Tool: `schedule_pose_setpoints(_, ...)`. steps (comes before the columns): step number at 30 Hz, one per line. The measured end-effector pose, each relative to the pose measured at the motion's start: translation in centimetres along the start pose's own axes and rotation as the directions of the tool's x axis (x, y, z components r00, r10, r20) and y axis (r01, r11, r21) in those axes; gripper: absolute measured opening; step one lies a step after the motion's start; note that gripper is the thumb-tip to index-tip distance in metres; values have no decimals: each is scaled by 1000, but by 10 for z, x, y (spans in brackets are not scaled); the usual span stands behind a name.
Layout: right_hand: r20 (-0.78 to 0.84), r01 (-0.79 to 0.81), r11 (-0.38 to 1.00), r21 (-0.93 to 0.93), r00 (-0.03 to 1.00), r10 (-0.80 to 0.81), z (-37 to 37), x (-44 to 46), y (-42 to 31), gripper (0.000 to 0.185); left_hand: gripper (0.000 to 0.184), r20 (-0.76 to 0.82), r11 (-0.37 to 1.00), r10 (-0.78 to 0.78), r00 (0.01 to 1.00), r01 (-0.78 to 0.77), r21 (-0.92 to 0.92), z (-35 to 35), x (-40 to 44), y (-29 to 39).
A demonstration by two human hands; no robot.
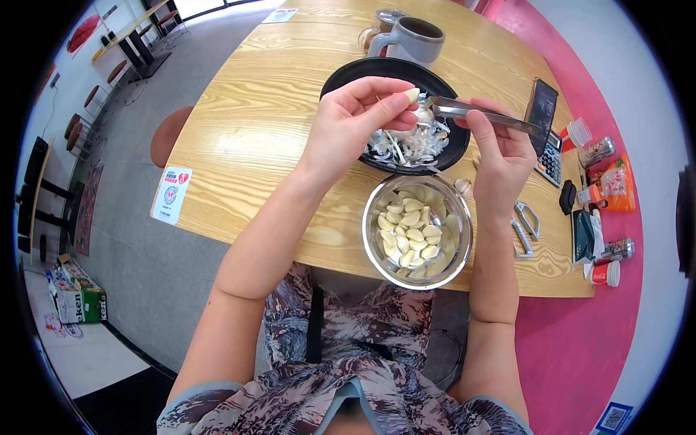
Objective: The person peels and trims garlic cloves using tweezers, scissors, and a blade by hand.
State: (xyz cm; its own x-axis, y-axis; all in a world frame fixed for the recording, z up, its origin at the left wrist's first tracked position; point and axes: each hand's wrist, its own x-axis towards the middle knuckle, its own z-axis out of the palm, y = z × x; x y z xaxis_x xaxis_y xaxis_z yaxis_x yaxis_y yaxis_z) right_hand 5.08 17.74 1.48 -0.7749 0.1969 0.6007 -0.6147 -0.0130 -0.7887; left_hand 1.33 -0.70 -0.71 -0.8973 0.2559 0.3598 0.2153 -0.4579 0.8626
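Observation:
My left hand [355, 116] pinches a pale garlic clove [412, 95] between thumb and fingers, above the black plate [348, 72]. On that plate lies a heap of white garlic skins [417, 145]. My right hand [500, 152] is closed on metal tweezers [486, 116], whose tips point left near the clove; whether they touch it I cannot tell. Closer to my body, a shiny steel bowl [465, 239] holds several peeled cloves [409, 225]. A small unpeeled garlic piece [464, 188] lies on the table between the bowl and my right wrist.
A grey mug [417, 42] and a glass jar [390, 18] stand behind the plate. To the right are a propped phone [541, 109], a calculator [549, 161], grey-handled scissors [523, 226], an orange packet [616, 185], jars and a red cup [605, 274] on the wooden table [246, 145].

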Motion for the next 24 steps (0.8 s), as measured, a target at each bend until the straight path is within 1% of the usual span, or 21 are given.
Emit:
schedule_pose_setpoints(1,-3,0,1000,-1,1000,0,0,-1,1,19,24,7,1000,11,1000,-11,28,1,0,0)
schedule_pose_setpoints(3,10,-55,997,55,998,54,-1,-2,2,18,24,18,1000,20,1000,-20,21,1,0,-3)
schedule_pose_setpoints(7,17,-79,993,89,997,78,2,-4,0,19,24,64,998,51,997,-53,26,3,-1,-4)
schedule_pose_setpoints(11,19,-74,993,93,997,72,2,-5,-2,19,24,91,997,63,994,-67,37,6,-3,-5)
schedule_pose_setpoints(13,19,-75,993,92,997,73,3,-5,-2,18,24,98,994,65,993,-72,81,5,-3,-7)
schedule_pose_setpoints(16,11,-68,994,86,998,67,3,-7,-2,18,23,100,994,70,992,-79,79,6,-3,-6)
schedule_pose_setpoints(19,1,-36,999,38,999,35,4,-8,-1,18,22,100,996,60,993,-67,60,6,-3,-5)
schedule_pose_setpoints(21,18,27,999,20,999,-28,3,-8,0,18,22,100,997,57,993,-63,54,6,-3,-5)
schedule_pose_setpoints(24,18,14,999,32,1000,-14,3,-8,0,18,21,104,997,59,993,-65,47,6,-3,-5)
